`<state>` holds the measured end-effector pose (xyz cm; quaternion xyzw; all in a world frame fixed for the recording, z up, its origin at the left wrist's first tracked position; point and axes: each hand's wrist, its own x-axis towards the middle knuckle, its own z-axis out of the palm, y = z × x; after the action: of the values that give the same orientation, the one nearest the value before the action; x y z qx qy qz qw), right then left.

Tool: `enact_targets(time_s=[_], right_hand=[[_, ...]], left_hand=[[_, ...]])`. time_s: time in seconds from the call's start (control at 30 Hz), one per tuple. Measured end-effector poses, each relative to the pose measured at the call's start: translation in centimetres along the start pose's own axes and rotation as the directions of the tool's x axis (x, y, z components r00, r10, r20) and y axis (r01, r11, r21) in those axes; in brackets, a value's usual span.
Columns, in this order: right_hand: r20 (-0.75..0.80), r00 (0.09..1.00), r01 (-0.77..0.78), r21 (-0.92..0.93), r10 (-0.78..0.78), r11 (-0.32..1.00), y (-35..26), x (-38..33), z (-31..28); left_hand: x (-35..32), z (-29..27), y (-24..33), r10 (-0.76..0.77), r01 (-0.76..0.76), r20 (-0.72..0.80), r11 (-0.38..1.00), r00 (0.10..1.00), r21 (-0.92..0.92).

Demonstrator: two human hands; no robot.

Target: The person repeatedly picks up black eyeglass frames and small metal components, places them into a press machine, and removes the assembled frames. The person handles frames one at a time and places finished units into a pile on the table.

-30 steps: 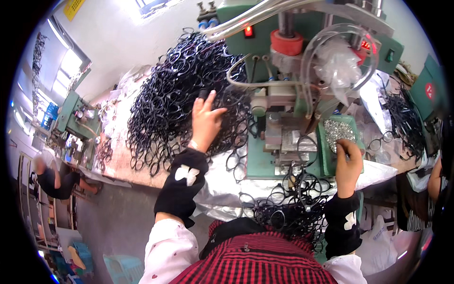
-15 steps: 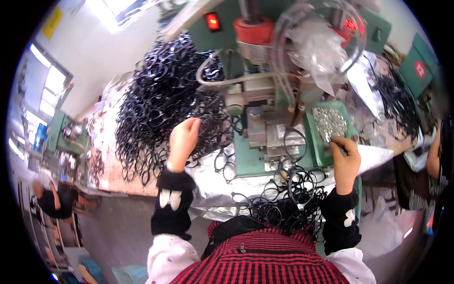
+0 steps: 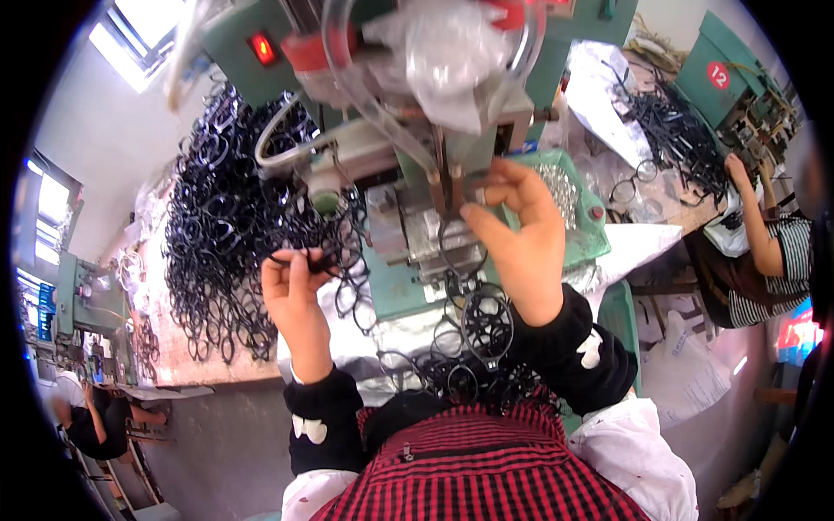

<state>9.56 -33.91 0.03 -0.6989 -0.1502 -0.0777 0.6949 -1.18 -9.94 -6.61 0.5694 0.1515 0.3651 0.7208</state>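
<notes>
My left hand is closed, thumb against fingers, on a black eyeglass frame at the near right edge of a big pile of black eyeglass frames. My right hand reaches into the green machine, its thumb and fingertips bent together beside the copper-coloured prongs. Whatever those fingertips hold is too small to make out. Below the prongs, one black frame hangs over the metal fixture. More black frames lie heaped against my apron.
Right of the fixture sits a green tray with small shiny metal parts. Clear hoses and a plastic bag hang from the machine above. At far right, a person in a striped top works; another person sits at far left.
My right hand has gone from the metal parts in the tray leftward to the prongs. The left hand has come nearer and closed on a frame. The whole view has shifted.
</notes>
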Motion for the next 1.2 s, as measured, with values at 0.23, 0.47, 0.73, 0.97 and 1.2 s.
enact_targets(time_s=[0.23, 0.47, 0.73, 0.97, 1.2], right_hand=[[0.129, 0.980, -0.192, 0.417, 0.152, 0.888, -0.8, 0.3, 1.0], [0.195, 0.970, -0.215, 0.409, 0.145, 0.887, -3.4, -1.6, -0.2], [-0.188, 0.981, 0.018, -0.140, -0.044, 0.990, 9.2, 2.7, -11.7], [0.062, 0.973, 0.151, -0.898, -0.221, 0.413, 8.0, -2.0, -10.8], [-0.081, 0.963, 0.087, -0.812, -0.258, 0.578, 9.5, 1.1, -8.2]], left_hand=[[0.7, 7.6, 10.4, 0.498, -0.461, 0.259, 0.867, 0.828, -0.190], [0.9, 9.0, 9.3, 0.577, -0.617, 0.331, 0.786, 0.747, 0.022], [-1.8, 10.8, 4.7, 0.600, -0.985, 0.799, 0.108, -0.045, -0.137], [-1.8, 10.0, 4.4, 0.643, -0.986, 0.765, 0.125, -0.004, -0.111], [-8.0, 4.6, 2.6, 0.615, -0.924, 0.692, 0.282, 0.380, 0.257]])
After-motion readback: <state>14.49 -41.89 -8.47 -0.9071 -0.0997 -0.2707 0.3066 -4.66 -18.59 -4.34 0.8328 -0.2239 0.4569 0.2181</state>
